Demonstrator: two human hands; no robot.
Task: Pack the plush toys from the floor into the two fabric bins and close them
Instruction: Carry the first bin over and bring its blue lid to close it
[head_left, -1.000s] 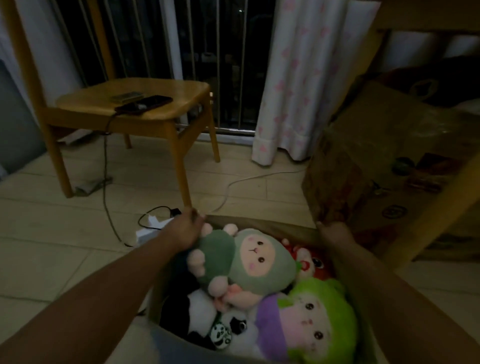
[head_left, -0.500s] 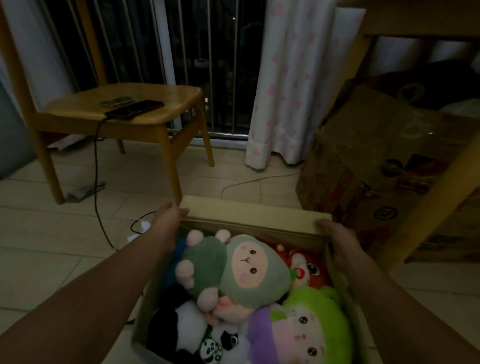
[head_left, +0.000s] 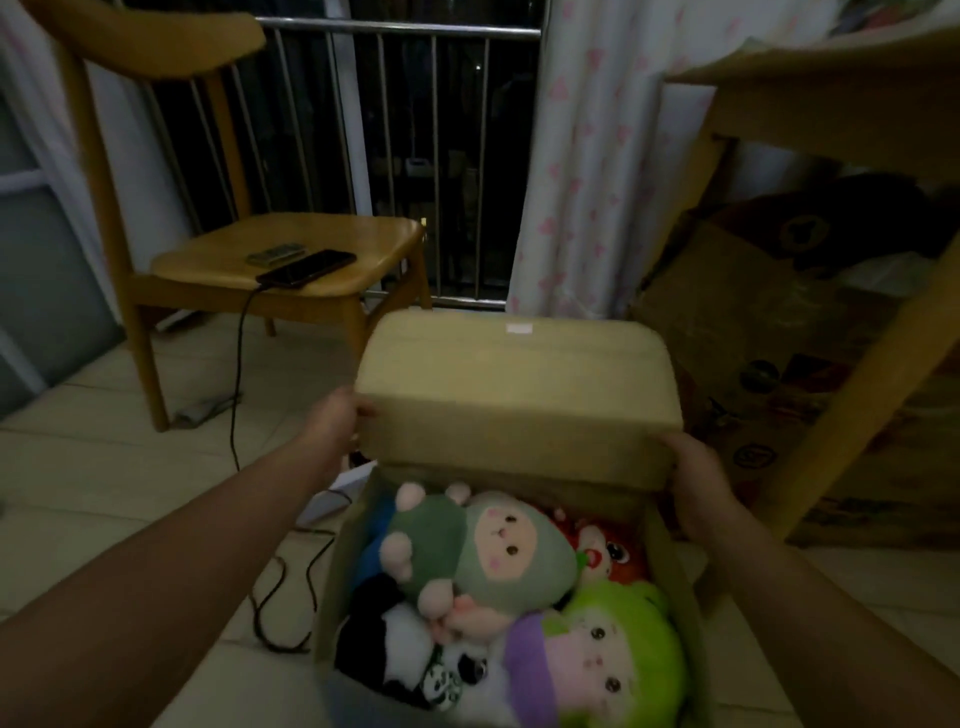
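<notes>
- Lid (head_left: 514, 384) of my bin (head_left: 332, 582) now stands raised over its far edge, higher than before.
- Left hand (head_left: 332, 426) and right hand (head_left: 693, 483) grip its corners, fingers clamped.
- Plush toys (head_left: 483, 551) fill the bin.

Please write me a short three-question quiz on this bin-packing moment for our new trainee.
1. True or false: the lid of the fabric bin lies flat and fully shut.
2. Which hand grips the lid's near corner beside the table leg? A) left hand B) right hand
3. Fill in: a phone lies on the seat of the ____.

Key:
1. False; it is raised, and the plush toys, such as the dark green plush, show beneath it.
2. B.
3. chair.
</notes>
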